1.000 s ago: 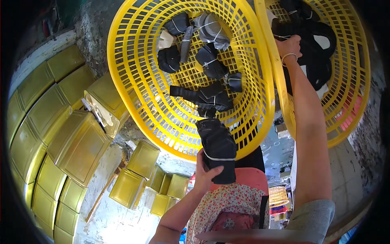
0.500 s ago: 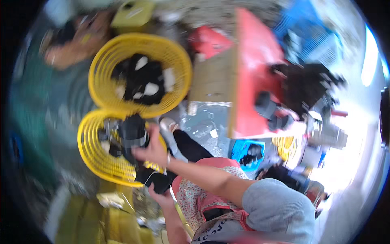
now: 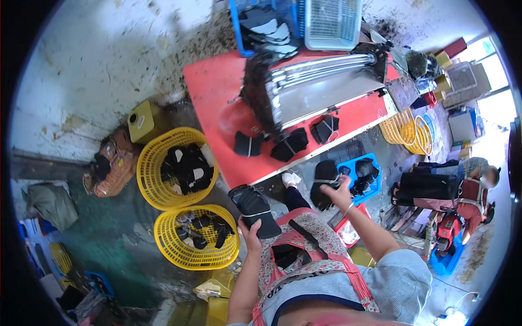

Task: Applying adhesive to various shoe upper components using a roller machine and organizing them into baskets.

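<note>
My left hand (image 3: 251, 236) is closed around the lower end of a bundle of black flat pieces (image 3: 254, 209), bound with a light band. Out to the right, my right hand (image 3: 341, 194) grips a second banded black bundle (image 3: 324, 176) by its edge. Both bundles are held in the air at the near side of a red-topped table (image 3: 231, 171). Three similar bundles lie along that table's near edge: one at the left (image 3: 247, 144), one in the middle (image 3: 289, 145) and one at the right (image 3: 325, 129).
Two yellow baskets, an upper one (image 3: 145, 187) and a lower one (image 3: 163, 247), hold black and white pieces on the floor at left. A metal-framed machine (image 3: 326, 87) occupies the table. Right of me is a blue crate (image 3: 375, 191). People (image 3: 470, 190) are farther right.
My view has swung to the right. Both hands, each still with a black bundle, have left the lower yellow basket and are now farther apart in front of the red table.
</note>
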Demonstrator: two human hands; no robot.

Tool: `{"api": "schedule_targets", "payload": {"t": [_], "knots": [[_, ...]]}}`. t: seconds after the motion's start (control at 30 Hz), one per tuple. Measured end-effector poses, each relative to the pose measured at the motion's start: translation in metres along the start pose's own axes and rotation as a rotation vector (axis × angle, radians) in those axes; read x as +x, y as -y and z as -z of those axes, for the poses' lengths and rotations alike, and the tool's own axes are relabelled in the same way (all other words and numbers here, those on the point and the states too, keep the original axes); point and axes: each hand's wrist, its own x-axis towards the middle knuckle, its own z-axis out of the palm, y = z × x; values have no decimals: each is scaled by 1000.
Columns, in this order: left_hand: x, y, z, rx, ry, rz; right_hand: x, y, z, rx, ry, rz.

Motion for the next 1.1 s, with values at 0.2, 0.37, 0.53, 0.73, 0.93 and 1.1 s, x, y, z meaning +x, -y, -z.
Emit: {"api": "schedule_targets", "payload": {"t": [0.2,0.37,0.53,0.73,0.93,1.1], "knots": [[42,24,-108,-180,-36,-90,139,10,83,33,-346,119],[94,87,-122,-420,-343,-200,238,4,86,147,-404,-61],[96,59,-186,-57,-415,-322,306,-60,76,297,-233,-182],[95,42,-166,88,-537,-23,296,3,93,228,-124,-185],[102,33,-155,-75,-513,-428,298,5,89,317,-319,-107],[114,-16,-141,350,-433,228,310,-22,96,29,-149,-12]]}}
